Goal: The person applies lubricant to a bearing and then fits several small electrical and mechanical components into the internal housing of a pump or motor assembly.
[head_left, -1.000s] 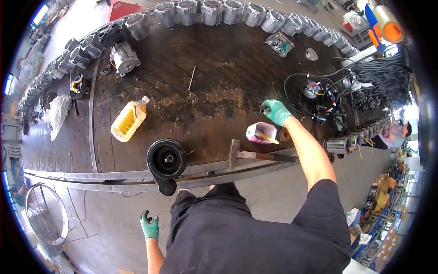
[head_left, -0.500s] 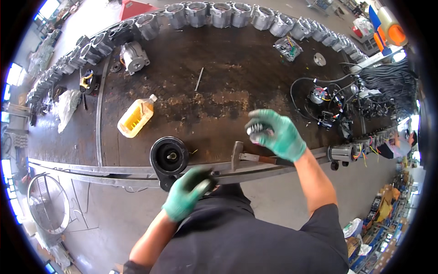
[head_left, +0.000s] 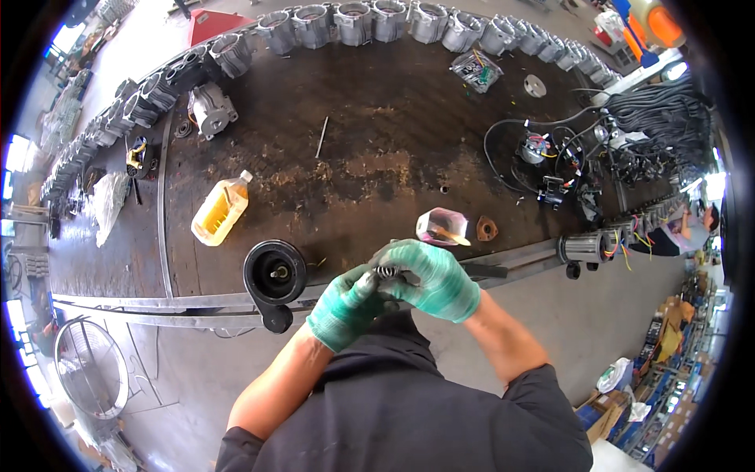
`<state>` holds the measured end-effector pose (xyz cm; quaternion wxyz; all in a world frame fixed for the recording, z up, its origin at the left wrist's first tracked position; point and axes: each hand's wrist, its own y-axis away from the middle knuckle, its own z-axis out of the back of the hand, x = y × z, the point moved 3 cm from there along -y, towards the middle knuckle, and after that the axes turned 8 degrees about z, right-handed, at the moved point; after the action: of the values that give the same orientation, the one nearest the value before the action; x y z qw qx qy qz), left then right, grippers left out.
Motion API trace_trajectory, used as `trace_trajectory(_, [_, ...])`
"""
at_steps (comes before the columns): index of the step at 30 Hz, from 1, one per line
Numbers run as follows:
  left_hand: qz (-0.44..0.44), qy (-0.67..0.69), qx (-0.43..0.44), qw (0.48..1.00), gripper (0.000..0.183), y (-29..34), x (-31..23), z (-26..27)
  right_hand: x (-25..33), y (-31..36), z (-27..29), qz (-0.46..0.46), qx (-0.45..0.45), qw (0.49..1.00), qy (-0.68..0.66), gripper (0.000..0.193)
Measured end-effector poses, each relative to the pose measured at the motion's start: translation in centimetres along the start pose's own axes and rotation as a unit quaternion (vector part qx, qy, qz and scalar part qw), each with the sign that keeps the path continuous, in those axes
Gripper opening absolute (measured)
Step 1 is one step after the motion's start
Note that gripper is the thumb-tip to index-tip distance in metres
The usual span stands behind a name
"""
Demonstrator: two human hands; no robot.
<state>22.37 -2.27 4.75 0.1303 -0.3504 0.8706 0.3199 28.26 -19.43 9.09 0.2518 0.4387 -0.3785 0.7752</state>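
My left hand (head_left: 344, 311) and my right hand (head_left: 436, 282), both in green-coated gloves, meet at the bench's front edge. Between their fingertips is a small dark metal gear (head_left: 385, 271) with ridged teeth; the fingers cover much of it. Both hands are closed on it. Left of them, a black round housing with a central shaft (head_left: 275, 272) sits at the edge. Beyond my right hand stands a cut clear plastic tub (head_left: 429, 223) with pinkish contents and a brush in it. The hammer's dark handle (head_left: 486, 271) shows beside my right wrist; its head is hidden.
A yellow-filled plastic bottle (head_left: 221, 211) lies on the dark workbench (head_left: 314, 200). Near the tub is a brown flange (head_left: 487, 229). Silver motor housings (head_left: 351, 23) line the far edge. Wired parts (head_left: 543, 149) and a cable bundle (head_left: 657, 118) lie right. A person (head_left: 683, 232) is far right.
My right hand has moved left and nearer with the gear, meeting my left hand, which has risen to the right. The tub and flange behind it now show. The whole view has shifted slightly.
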Motion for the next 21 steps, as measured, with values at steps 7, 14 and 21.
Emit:
trace_trajectory(7, [-0.049,-0.034,-0.029,0.998,0.062,1.3,-0.3,0.9,-0.2,-2.9,5.8,-0.071,0.016,0.991,0.111,0.029])
trace_trajectory(14, [-0.100,-0.195,-0.170,0.961,0.070,5.2,-2.9,-0.4,-21.5,1.3,14.4,-0.251,0.202,0.875,0.361,0.035])
trace_trajectory(21, [-0.125,-0.189,-0.222,0.948,0.049,6.9,-2.8,0.8,-23.6,-0.3,13.7,-0.281,0.268,0.823,0.415,0.026])
